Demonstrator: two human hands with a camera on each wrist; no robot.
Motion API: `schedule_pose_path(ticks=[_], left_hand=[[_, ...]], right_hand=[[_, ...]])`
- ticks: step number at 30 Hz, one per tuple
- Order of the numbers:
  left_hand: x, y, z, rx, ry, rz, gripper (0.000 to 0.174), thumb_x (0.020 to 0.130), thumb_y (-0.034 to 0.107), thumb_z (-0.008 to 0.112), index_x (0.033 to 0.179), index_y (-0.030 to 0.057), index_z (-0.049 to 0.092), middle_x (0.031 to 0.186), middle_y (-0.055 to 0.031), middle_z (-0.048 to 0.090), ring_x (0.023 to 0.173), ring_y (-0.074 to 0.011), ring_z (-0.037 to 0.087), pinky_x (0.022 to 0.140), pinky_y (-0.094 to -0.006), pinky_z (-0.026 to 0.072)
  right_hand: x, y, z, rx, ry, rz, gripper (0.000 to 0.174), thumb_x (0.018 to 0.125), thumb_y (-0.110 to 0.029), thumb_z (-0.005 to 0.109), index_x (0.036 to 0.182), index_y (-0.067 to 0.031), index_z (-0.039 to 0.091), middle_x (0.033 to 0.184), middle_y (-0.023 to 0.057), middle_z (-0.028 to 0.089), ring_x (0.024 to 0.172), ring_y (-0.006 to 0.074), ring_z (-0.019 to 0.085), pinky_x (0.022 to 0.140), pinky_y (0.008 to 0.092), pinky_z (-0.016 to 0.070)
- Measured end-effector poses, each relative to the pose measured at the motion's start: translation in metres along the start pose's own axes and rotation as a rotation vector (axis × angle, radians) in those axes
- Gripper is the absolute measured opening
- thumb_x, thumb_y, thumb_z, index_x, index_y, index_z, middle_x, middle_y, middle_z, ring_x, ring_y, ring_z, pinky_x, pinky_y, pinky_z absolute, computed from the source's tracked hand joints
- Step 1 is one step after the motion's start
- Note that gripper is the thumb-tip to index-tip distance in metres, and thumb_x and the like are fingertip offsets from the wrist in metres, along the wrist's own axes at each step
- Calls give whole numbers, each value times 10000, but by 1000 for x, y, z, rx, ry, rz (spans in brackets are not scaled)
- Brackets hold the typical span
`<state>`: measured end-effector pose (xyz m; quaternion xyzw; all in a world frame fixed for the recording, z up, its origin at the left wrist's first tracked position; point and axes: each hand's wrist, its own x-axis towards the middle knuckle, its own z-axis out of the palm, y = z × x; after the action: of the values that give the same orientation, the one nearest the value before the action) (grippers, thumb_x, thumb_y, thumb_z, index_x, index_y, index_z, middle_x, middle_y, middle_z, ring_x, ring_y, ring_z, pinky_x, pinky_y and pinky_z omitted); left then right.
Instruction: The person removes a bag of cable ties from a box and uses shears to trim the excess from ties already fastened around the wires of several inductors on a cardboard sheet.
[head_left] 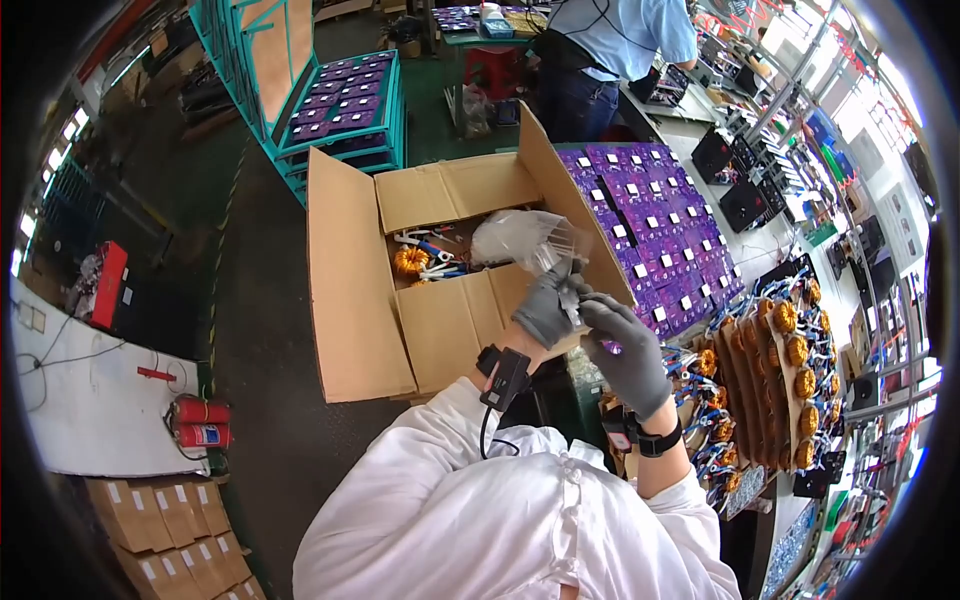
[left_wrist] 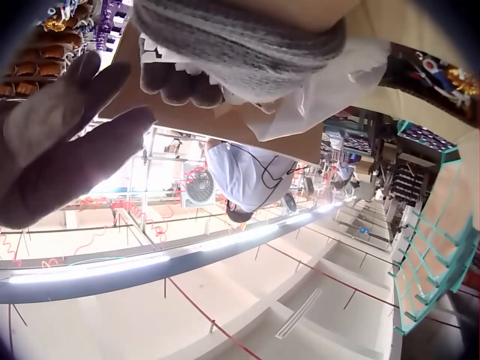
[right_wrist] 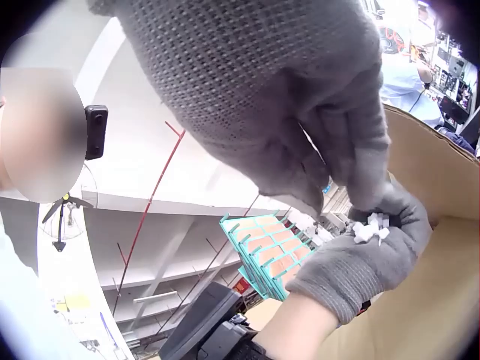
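Note:
Small white pieces (right_wrist: 371, 227) lie in the gloved left hand (head_left: 546, 310), its fingers curled around them in the right wrist view. A clear plastic bag (head_left: 520, 238) hangs by that hand, over the open cardboard box (head_left: 345, 270); in the left wrist view the bag (left_wrist: 322, 94) lies beside the curled left hand (left_wrist: 180, 84). Close by on the right, the gloved right hand (head_left: 628, 358) has its fingers loosely bent and parted from the thumb, with nothing seen between them. Its fingers (right_wrist: 360, 142) are just above the left palm. Inside the box are copper-coloured coils (head_left: 410, 261) with blue and white leads.
Purple circuit boards (head_left: 655, 215) cover the bench right of the box. Cardboard-separated rows of coils (head_left: 800, 350) stand farther right. Another person (head_left: 610, 50) stands beyond the box. A green rack (head_left: 345, 100) with boards is at the back left, fire extinguishers (head_left: 200, 422) at left.

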<state>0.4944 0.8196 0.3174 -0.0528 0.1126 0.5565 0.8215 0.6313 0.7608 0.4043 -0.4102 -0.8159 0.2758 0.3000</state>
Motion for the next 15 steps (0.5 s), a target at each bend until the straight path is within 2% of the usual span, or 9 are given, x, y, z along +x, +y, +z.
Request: schedule_pose_path(ticks=[1, 2, 3, 5, 6, 8, 10, 12, 15], left_hand=[[3, 3, -5, -51, -47, -2, 218, 934, 292, 554, 913, 78, 589, 574, 49, 422, 506, -91, 424, 498, -237, 374], [6, 4, -11, -137, -20, -61, 190, 940, 262, 548, 929, 74, 571, 543, 61, 284, 464, -76, 313, 457, -232, 301], [5, 5, -13, -132, -15, -67, 190, 940, 262, 548, 929, 74, 571, 543, 61, 284, 464, -76, 313, 457, -232, 301], [6, 7, -16, -124, -170, -137, 199, 917, 291, 588, 942, 95, 566, 525, 82, 265, 446, -55, 303, 425, -217, 246], [2, 6, -11, -119, -169, -144, 199, 917, 291, 588, 942, 95, 566, 525, 82, 265, 446, -55, 303, 425, -217, 246], [-9, 2, -1, -81, -130, -156, 188, 928, 269, 569, 954, 84, 566, 515, 85, 231, 420, -37, 242, 392, -198, 211], [-19, 0, 4, 11, -104, -120, 190, 940, 267, 547, 961, 79, 565, 515, 88, 229, 415, -33, 235, 382, -194, 205], [-27, -1, 5, 103, -76, -83, 196, 952, 265, 524, 969, 74, 564, 514, 90, 228, 409, -30, 227, 372, -191, 198], [-37, 0, 5, 113, -126, -93, 195, 967, 225, 491, 1000, 41, 549, 515, 90, 214, 401, -25, 206, 369, -196, 212]], right_hand=[[-3, -1, -1, 162, 48, 26, 331, 805, -12, 610, 1136, -11, 593, 1194, 153, 583, 927, 261, 662, 752, 321, 529], [-2, -2, -1, 137, 119, 18, 280, 821, -7, 613, 1101, 5, 614, 1117, 131, 621, 858, 173, 670, 718, 267, 518], [-4, -2, -1, 140, 126, 23, 280, 821, -7, 613, 1101, 5, 614, 1117, 131, 621, 858, 173, 670, 718, 267, 518], [-5, 1, -1, 216, 155, 174, 262, 828, -17, 615, 1088, 8, 619, 1056, 119, 634, 797, 154, 659, 696, 253, 507], [-5, 3, 2, 241, 188, 192, 233, 836, -26, 614, 1066, 14, 628, 1001, 107, 635, 727, 126, 628, 653, 234, 485], [-4, 4, 3, 250, 206, 217, 230, 841, -43, 615, 1062, 17, 630, 947, 96, 638, 709, 117, 615, 633, 232, 475], [-3, 6, 4, 258, 221, 240, 228, 846, -59, 617, 1059, 19, 632, 894, 84, 640, 690, 107, 601, 613, 230, 465], [-4, 10, 5, 395, 220, 403, 242, 862, -132, 619, 1050, 20, 638, 774, 62, 624, 666, 87, 575, 587, 227, 442], [-3, 18, 8, 399, 206, 448, 294, 871, -215, 622, 1048, 18, 640, 717, 50, 608, 641, 67, 557, 572, 229, 435]])
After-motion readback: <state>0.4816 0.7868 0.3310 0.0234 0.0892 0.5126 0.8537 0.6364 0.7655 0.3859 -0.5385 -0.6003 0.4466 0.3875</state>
